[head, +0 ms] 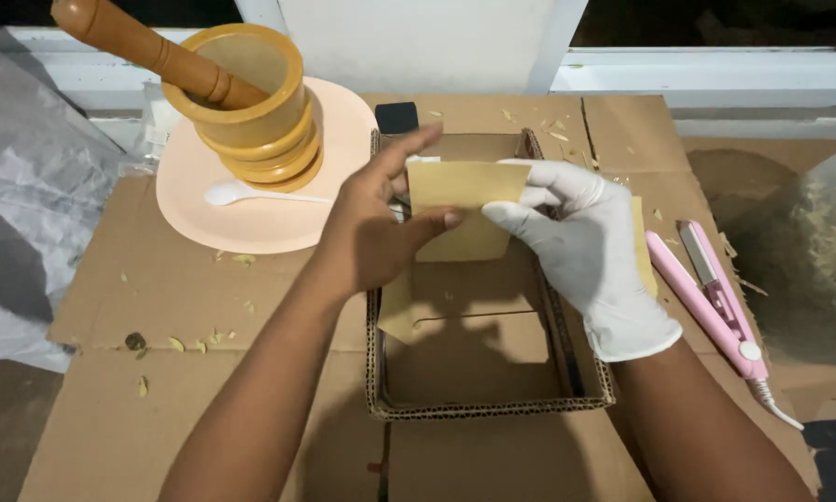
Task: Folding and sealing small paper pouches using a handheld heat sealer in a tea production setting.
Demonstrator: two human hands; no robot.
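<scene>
Small tan paper pouch (460,209) held between both hands above a shallow cardboard tray (492,402).

The pouch is pinched at its left edge by thumb and fingers of the bare left hand (376,232); its right edge is gripped by the closed fingers of the white-gloved right hand (590,251). It is judged light, thin, pliable and easily creased; hold is best taken at the edges. Right of the tray a pink flat sealing iron (710,293) is noted; farther off, a wooden mortar (250,102) with pestle (139,42) and a white spoon (241,193) on a peach plate (250,228).
</scene>
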